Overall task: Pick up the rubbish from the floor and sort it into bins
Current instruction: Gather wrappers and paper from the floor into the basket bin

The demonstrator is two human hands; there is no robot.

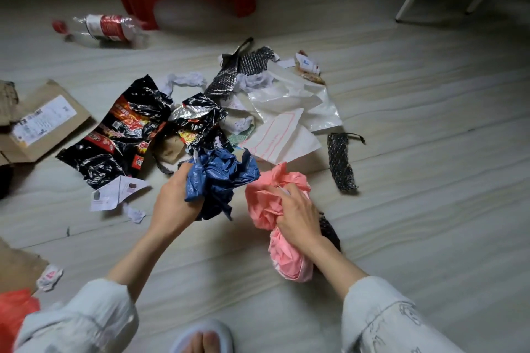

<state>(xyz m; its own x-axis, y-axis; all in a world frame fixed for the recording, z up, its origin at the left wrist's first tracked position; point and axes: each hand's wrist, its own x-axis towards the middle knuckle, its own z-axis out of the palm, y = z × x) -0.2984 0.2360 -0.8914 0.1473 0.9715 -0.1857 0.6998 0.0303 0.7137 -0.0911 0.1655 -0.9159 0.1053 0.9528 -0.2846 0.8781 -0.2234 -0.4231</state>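
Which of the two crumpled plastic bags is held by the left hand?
The blue bag; the left hand grips it, while the right hand grips the pink bag beside it.

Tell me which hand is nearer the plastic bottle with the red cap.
Left. The left hand, gripping a blue bag, is below the bottle; the right hand is farther right.

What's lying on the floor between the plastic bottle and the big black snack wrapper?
Nothing: in the head view, the floor between the plastic bottle and the black snack wrapper is bare. The cardboard box sits off to the left.
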